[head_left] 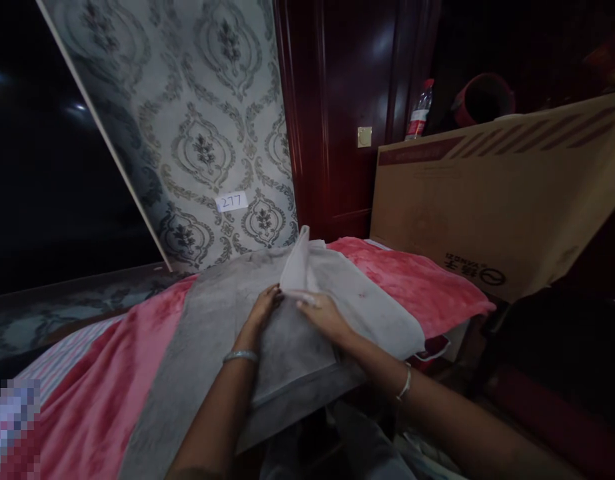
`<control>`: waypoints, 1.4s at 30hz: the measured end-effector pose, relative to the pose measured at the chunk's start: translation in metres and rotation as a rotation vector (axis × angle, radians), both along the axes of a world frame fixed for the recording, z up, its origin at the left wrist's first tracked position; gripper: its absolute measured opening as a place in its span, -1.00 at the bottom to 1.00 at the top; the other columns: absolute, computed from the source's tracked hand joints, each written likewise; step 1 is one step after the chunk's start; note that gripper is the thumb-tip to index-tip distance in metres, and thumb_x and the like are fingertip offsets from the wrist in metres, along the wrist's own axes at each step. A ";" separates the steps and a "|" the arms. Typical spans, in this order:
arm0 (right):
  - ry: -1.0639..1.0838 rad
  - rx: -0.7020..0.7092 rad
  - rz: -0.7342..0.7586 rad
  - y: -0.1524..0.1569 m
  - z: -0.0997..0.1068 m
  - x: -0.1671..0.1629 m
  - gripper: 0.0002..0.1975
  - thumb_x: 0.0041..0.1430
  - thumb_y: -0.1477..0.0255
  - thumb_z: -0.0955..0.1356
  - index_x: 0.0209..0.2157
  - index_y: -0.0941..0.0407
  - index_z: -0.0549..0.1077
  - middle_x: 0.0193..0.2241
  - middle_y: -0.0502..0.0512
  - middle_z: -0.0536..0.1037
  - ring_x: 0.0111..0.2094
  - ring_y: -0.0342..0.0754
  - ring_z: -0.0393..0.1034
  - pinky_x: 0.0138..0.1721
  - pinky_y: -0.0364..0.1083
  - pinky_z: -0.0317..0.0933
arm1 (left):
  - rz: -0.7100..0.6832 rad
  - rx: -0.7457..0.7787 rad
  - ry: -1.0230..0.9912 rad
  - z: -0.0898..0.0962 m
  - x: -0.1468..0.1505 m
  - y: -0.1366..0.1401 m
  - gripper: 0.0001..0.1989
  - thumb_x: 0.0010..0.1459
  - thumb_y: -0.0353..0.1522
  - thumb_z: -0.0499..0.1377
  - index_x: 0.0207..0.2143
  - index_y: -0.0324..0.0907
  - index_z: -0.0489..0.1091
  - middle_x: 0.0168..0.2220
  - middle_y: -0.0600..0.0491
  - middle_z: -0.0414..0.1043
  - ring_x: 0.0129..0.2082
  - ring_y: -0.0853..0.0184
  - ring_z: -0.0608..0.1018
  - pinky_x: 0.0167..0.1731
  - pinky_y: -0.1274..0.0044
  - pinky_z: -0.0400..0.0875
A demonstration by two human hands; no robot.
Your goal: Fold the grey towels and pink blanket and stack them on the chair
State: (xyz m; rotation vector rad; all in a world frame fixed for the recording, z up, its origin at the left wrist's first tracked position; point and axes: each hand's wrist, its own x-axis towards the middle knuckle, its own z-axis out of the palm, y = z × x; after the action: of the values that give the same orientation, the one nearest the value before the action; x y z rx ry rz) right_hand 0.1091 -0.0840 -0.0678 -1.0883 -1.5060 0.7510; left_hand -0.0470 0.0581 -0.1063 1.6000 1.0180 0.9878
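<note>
A grey cloth (202, 347) with a soft, suede-like look lies spread over a pink plush blanket (107, 373). On its upper part is a lighter grey piece of fabric (377, 303), partly folded, with one fold standing up in a peak in front of my hands. My left hand (268, 305) has its fingers closed at the fold's lower left edge. From the right, my right hand (324, 317) pinches the same fabric between thumb and fingers. Whether the two grey pieces belong to one item I cannot tell.
Behind the bed stands a patterned wall (202, 153) with a label reading 277 (232, 201). A large cardboard box (467, 200) is at the right, with a red-capped bottle (420, 110) by its top edge. A dark red door (337, 100) rises behind; a black screen (52, 153) is left.
</note>
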 end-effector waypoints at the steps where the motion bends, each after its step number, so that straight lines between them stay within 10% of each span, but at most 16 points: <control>1: -0.141 0.017 0.037 -0.003 -0.006 -0.014 -0.64 0.15 0.41 0.31 -0.06 0.08 0.62 -0.07 0.06 0.63 0.00 0.06 0.51 0.11 0.03 0.31 | 0.013 -0.043 -0.063 0.001 -0.006 0.000 -0.41 0.10 -0.03 0.16 0.01 -0.29 0.49 -0.03 -0.19 0.58 0.02 0.06 0.58 0.06 0.27 0.45; 7: -0.687 0.062 0.122 -0.028 -0.049 -0.056 -0.57 0.24 0.48 0.31 0.14 0.08 0.50 0.10 0.15 0.52 0.16 0.02 0.39 0.21 -0.05 0.20 | 0.133 -0.239 -0.293 -0.002 -0.031 -0.003 -0.42 0.17 0.01 0.11 -0.04 -0.31 0.48 -0.33 -0.16 0.62 -0.31 0.12 0.65 -0.24 0.32 0.57; 14: -0.960 0.061 0.062 -0.043 -0.057 -0.021 -0.31 0.06 0.53 0.39 0.27 0.11 0.34 0.30 0.29 0.27 0.31 0.17 0.14 0.33 0.18 -0.02 | 0.244 -0.269 -0.329 0.004 -0.026 0.015 -0.49 -0.18 -0.52 0.28 -0.06 -0.32 0.47 -0.41 -0.05 0.59 -0.45 0.20 0.62 -0.43 0.46 0.52; 20: -0.921 0.154 -0.031 -0.030 -0.048 -0.026 -0.36 0.11 0.66 0.27 0.23 0.05 0.39 0.23 0.21 0.38 0.24 0.07 0.25 0.28 0.11 0.09 | 0.284 -0.189 -0.283 0.023 -0.028 0.038 -0.41 -0.24 -0.55 0.23 -0.03 -0.23 0.48 -0.37 0.02 0.61 -0.41 0.25 0.62 -0.40 0.53 0.50; 29: -0.969 0.119 0.041 -0.043 -0.082 -0.029 -0.40 0.19 0.53 0.37 0.28 0.10 0.33 0.31 0.30 0.24 0.34 0.14 0.09 0.35 0.17 -0.05 | 0.392 -0.247 -0.096 -0.014 -0.042 0.032 -0.55 -0.26 -0.54 0.20 -0.19 -0.30 0.51 -0.45 -0.03 0.58 -0.45 0.22 0.60 -0.44 0.51 0.48; 42: -0.463 0.171 -0.037 -0.037 -0.086 0.017 -0.43 0.41 0.29 0.16 0.39 0.11 0.13 0.33 0.21 0.23 0.34 0.05 0.12 0.33 0.14 0.05 | 0.508 -0.037 0.189 -0.002 -0.046 0.001 -0.33 -0.23 -0.59 0.28 0.04 -0.23 0.44 -0.18 -0.09 0.59 -0.08 0.07 0.59 -0.09 0.42 0.49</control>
State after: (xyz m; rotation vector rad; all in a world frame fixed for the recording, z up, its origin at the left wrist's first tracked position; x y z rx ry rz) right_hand 0.1261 -0.1213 -0.1540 -1.2076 -1.8927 0.3455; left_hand -0.0927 0.0587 -0.1085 1.4515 1.6156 1.1532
